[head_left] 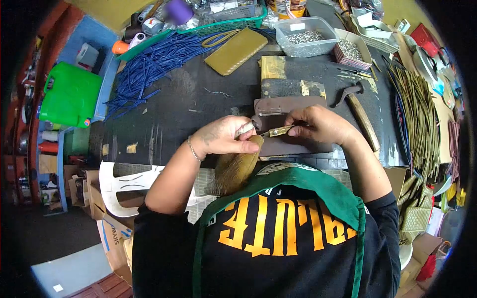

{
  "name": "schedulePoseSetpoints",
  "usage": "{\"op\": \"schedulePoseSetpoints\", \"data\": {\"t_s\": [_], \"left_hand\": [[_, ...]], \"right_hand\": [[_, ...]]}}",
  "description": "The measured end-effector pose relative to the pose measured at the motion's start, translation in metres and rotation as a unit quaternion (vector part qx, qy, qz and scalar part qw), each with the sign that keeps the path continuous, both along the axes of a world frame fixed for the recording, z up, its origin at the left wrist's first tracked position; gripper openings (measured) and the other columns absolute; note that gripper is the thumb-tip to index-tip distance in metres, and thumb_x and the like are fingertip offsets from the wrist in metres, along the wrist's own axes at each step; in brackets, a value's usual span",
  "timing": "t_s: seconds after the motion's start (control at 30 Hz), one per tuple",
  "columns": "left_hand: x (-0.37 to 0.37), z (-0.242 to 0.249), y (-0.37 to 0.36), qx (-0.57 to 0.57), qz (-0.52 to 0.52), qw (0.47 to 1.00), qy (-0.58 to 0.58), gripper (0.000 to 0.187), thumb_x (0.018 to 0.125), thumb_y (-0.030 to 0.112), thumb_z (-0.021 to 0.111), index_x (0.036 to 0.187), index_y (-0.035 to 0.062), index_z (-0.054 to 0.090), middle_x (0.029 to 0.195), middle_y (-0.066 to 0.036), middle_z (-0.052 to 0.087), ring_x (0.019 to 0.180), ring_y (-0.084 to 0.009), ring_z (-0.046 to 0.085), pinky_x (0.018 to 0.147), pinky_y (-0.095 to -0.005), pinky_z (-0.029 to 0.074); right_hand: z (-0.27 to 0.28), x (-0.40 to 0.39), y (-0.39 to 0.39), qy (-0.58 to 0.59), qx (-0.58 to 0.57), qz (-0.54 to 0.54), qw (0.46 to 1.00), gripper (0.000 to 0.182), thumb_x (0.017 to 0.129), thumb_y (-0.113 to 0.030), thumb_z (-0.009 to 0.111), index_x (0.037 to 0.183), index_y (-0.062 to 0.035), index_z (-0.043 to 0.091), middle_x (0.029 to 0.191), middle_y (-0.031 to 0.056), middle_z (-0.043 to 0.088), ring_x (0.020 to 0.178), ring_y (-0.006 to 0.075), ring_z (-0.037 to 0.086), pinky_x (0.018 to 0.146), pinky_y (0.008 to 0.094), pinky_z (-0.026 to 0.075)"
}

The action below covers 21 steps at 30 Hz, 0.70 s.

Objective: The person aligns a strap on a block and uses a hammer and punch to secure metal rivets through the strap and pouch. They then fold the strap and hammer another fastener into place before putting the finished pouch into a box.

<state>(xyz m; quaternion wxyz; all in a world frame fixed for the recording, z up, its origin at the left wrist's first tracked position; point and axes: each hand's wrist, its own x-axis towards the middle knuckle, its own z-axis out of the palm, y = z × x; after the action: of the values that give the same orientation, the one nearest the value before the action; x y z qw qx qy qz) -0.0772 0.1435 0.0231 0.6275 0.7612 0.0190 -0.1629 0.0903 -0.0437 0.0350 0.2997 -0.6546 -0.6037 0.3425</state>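
My left hand [226,136] pinches an olive woven pouch [236,171] near its top end, and the pouch hangs down over the table's front edge. A small white piece [246,128] and a dark tip show at its fingertips. Facing it, my right hand [318,125] grips a short olive strap [279,131] with round metal studs between thumb and fingers. The strap's free end points at the pouch, close to the left fingertips. Beneath both hands lies a brown board [283,105] on the dark worktable [179,111].
A hammer [365,121] lies right of the board. Behind are an olive wristlet wallet [236,52], blue strips [154,64], a clear tub of metal fittings [305,47] and a checkered box [353,58]. Olive strips [417,109] hang at the right; a white chair [114,188] stands front left.
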Motion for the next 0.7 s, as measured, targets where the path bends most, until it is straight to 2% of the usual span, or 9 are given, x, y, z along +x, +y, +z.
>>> {"op": "schedulePoseSetpoints", "data": {"t_s": [0.17,0.23,0.27,0.33,0.37,0.47,0.57,0.67,0.7], "left_hand": [[0.002,0.017,0.033,0.060,-0.097,0.993,0.028,0.038,0.064,0.026,0.071,0.062,0.0070,0.038,0.060,0.004,0.034,0.057,-0.0068,0.032,0.052,-0.0232,0.031],[0.000,0.022,0.036,0.300,-0.111,0.948,0.005,0.034,0.063,0.022,0.070,0.060,0.0062,0.039,0.055,0.000,0.037,0.053,-0.0112,0.040,0.049,-0.0253,0.033],[-0.002,0.024,0.034,0.301,-0.110,0.947,0.005,0.034,0.063,0.022,0.070,0.060,0.0062,0.039,0.055,0.000,0.037,0.053,-0.0112,0.040,0.049,-0.0253,0.033],[-0.010,0.028,0.021,0.500,-0.048,0.848,-0.166,0.025,0.060,0.016,0.067,0.060,0.0062,0.044,0.059,-0.005,0.045,0.057,-0.0196,0.051,0.051,-0.0307,0.036],[-0.012,0.028,0.010,0.592,-0.042,0.787,-0.168,0.011,0.062,0.013,0.059,0.064,0.0072,0.050,0.067,-0.005,0.052,0.066,-0.0238,0.056,0.054,-0.0359,0.039],[-0.011,0.018,-0.016,0.660,-0.034,0.736,-0.150,0.004,0.067,0.011,0.052,0.068,0.0082,0.054,0.071,-0.005,0.052,0.066,-0.0226,0.056,0.056,-0.0382,0.040],[-0.010,-0.005,-0.049,0.659,-0.058,0.744,-0.094,0.008,0.068,0.012,0.050,0.073,0.0063,0.054,0.073,-0.009,0.054,0.063,-0.0209,0.057,0.054,-0.0370,0.043],[-0.018,-0.001,-0.063,0.628,-0.094,0.770,-0.070,0.010,0.073,0.013,0.048,0.072,0.0044,0.052,0.073,-0.016,0.054,0.059,-0.0238,0.057,0.053,-0.0364,0.046],[-0.019,0.007,-0.059,0.388,0.033,0.909,0.150,0.017,0.076,0.019,0.050,0.077,0.0019,0.053,0.073,-0.016,0.054,0.059,-0.0255,0.056,0.054,-0.0352,0.045]], "right_hand": [[0.023,-0.004,0.008,-0.165,0.050,0.002,0.985,0.015,0.071,-0.012,0.057,0.085,-0.0066,0.055,0.076,0.0098,0.059,0.075,0.0280,0.057,0.074,0.0389,0.043],[0.022,-0.008,0.009,-0.310,0.071,-0.035,0.947,0.011,0.070,-0.007,0.057,0.080,-0.0100,0.053,0.067,0.0085,0.056,0.072,0.0248,0.056,0.091,0.0451,0.031],[0.018,-0.007,0.009,-0.310,0.071,-0.035,0.947,0.011,0.070,-0.007,0.057,0.080,-0.0100,0.053,0.067,0.0085,0.056,0.072,0.0248,0.056,0.091,0.0451,0.031],[0.005,-0.004,0.007,-0.352,0.177,-0.020,0.919,0.019,0.068,-0.007,0.057,0.086,-0.0131,0.055,0.071,0.0061,0.056,0.073,0.0211,0.057,0.095,0.0517,0.023],[0.001,-0.005,0.005,-0.352,0.177,-0.017,0.919,0.019,0.068,-0.007,0.057,0.086,-0.0131,0.055,0.071,0.0061,0.056,0.073,0.0211,0.057,0.095,0.0517,0.023],[-0.017,-0.011,-0.005,-0.370,0.159,-0.009,0.915,0.030,0.071,-0.008,0.047,0.097,-0.0177,0.057,0.080,0.0035,0.056,0.081,0.0195,0.056,0.087,0.0467,0.035],[-0.038,-0.015,-0.018,-0.383,0.119,-0.045,0.915,0.031,0.072,-0.013,0.045,0.099,-0.0177,0.059,0.085,0.0049,0.052,0.082,0.0233,0.051,0.071,0.0315,0.042],[-0.045,-0.022,-0.019,-0.373,0.129,-0.071,0.916,0.031,0.071,-0.013,0.046,0.099,-0.0183,0.059,0.085,0.0043,0.052,0.084,0.0220,0.050,0.072,0.0323,0.042],[-0.044,-0.022,-0.019,-0.386,0.134,-0.071,0.910,0.031,0.070,-0.014,0.046,0.098,-0.0178,0.059,0.086,0.0035,0.052,0.085,0.0210,0.050,0.073,0.0321,0.042]]}}
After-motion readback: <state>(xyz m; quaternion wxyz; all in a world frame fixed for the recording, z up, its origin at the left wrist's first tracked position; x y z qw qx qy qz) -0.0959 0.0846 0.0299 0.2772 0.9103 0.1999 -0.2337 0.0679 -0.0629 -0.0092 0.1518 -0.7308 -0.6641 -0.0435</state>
